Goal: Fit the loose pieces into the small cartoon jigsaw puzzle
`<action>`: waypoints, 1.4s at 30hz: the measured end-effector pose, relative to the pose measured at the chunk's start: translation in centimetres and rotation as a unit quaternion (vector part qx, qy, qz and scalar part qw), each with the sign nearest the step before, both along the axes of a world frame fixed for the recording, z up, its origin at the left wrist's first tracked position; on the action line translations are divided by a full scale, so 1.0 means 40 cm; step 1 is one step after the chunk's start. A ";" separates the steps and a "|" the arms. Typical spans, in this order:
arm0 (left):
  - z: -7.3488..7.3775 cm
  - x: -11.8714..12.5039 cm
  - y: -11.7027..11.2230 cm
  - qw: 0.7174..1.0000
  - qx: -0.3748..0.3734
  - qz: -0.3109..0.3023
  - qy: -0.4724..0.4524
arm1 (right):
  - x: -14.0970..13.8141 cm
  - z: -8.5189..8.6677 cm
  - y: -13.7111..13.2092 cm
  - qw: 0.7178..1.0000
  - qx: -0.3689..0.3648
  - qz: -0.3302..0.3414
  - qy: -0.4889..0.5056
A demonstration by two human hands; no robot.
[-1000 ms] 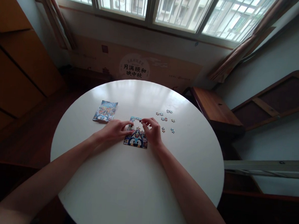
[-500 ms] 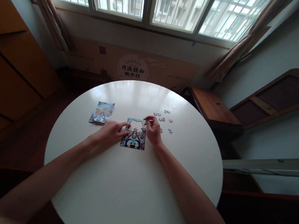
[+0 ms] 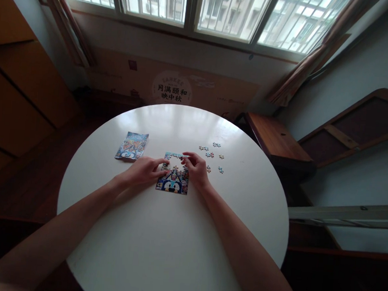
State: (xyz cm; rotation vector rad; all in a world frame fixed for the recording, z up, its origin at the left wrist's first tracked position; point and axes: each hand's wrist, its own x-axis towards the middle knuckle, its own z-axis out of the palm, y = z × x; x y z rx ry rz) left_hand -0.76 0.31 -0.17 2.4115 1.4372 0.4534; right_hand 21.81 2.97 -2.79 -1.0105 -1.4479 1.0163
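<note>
The half-built puzzle (image 3: 173,179) lies flat near the middle of the round white desk (image 3: 173,250), and I place everything else by it. My left hand (image 3: 144,171) rests against its left edge, fingers laid flat and spread, pinning it rather than grasping anything. My right hand (image 3: 195,168) sits at its upper right corner, thumb and forefinger pinched together over the unfilled gap there, apparently on a small piece (too tiny and shaded for me to be sure). Up and to the right of the puzzle, the loose pieces (image 3: 213,155) lie scattered, apart from one another. To its left, and a little further back, lies the printed picture packet (image 3: 132,146). I judge these pieces to be thin card: nearly weightless, stiff enough to hold shape, yet easy to bend at the tabs. Each is best taken by its edges with fingertips. The joined sheet would slide easily on this glossy top and break apart if lifted, so it wants pressing from above.
</note>
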 end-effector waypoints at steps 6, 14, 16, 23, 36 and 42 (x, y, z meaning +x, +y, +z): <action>-0.003 0.000 0.002 1.000 0.006 -0.010 -0.005 | -0.001 -0.001 -0.001 1.000 0.002 0.009 -0.015; -0.007 -0.001 0.001 1.000 0.006 -0.009 -0.007 | -0.004 -0.002 -0.005 1.000 -0.001 0.020 -0.017; -0.007 -0.002 0.002 1.000 0.005 -0.011 -0.007 | -0.004 -0.003 -0.005 1.000 -0.001 0.020 -0.024; -0.004 -0.001 0.001 1.000 0.003 -0.008 -0.003 | -0.003 -0.003 -0.006 0.998 0.008 0.012 -0.053; 0.004 0.002 -0.002 1.000 0.000 -0.008 -0.003 | -0.004 0.014 -0.015 0.996 0.008 0.000 -0.088; 0.002 0.004 0.000 1.000 -0.003 -0.004 0.001 | -0.006 0.013 -0.015 0.996 0.004 -0.003 -0.087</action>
